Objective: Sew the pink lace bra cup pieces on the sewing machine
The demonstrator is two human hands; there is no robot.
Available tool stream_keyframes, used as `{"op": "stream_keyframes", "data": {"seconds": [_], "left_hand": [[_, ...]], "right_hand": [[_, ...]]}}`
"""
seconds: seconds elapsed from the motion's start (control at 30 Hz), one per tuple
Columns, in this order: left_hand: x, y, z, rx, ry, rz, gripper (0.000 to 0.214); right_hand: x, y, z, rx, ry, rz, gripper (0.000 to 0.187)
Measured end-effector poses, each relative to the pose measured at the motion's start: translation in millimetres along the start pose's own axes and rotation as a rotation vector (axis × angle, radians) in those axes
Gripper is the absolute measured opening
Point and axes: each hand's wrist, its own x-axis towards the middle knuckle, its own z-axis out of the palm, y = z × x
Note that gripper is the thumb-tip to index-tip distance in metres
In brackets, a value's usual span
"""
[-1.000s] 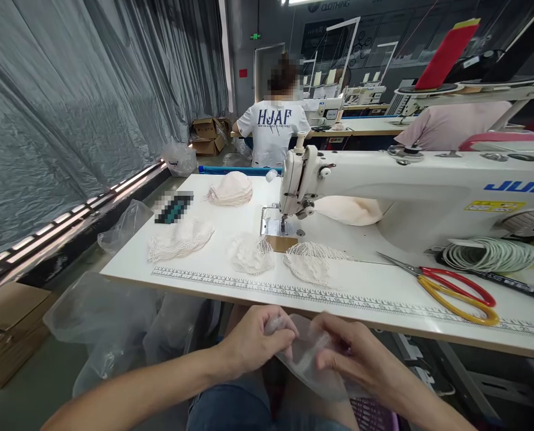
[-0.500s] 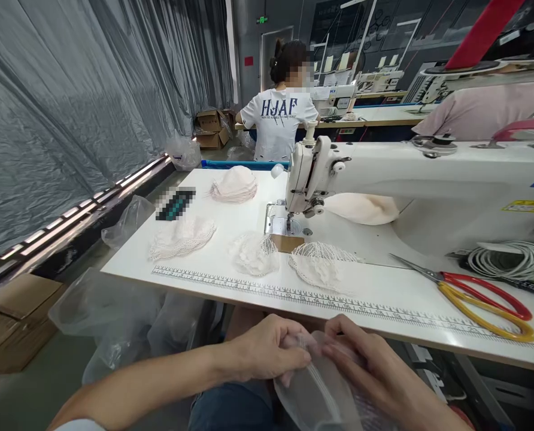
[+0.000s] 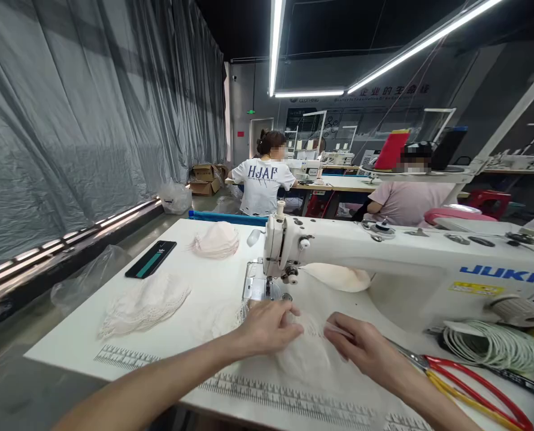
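Note:
Both my hands lie on the white table (image 3: 69,353), just in front of the needle of a white JUKI sewing machine (image 3: 384,254). My left hand (image 3: 267,326) is curled, its fingertips pressing on a pale mesh piece (image 3: 303,359) that lies between the hands. My right hand (image 3: 361,347) is curled too, pinching the right edge of the same mesh. A second mesh piece (image 3: 222,320) lies partly under my left wrist. The mesh is blurred, so its exact shape is unclear.
A stack of mesh pieces (image 3: 143,302), a dark phone (image 3: 151,258) and a pile of pink cups (image 3: 215,239) lie to the left. Red-and-yellow scissors (image 3: 469,374) and a coiled cord (image 3: 487,344) are on the right. Two people (image 3: 261,185) sit at tables behind.
My hands rose from my lap, where they held a clear plastic bag, onto the table by the needle. The bag is out of sight, and the view tilted up.

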Motion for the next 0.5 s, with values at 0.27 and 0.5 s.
{"op": "stream_keyframes", "data": {"seconds": [0.27, 0.5], "left_hand": [[36.4, -27.7, 28.8, 0.208, -0.058, 0.016, 0.032], [41.5, -64.0, 52.0, 0.491, 0.100, 0.177, 0.037]], "right_hand": [[48.0, 45.5, -1.6, -0.285, 0.197, -0.007, 0.011], [118.9, 80.0, -19.1, -0.269, 0.283, 0.130, 0.029]]}}
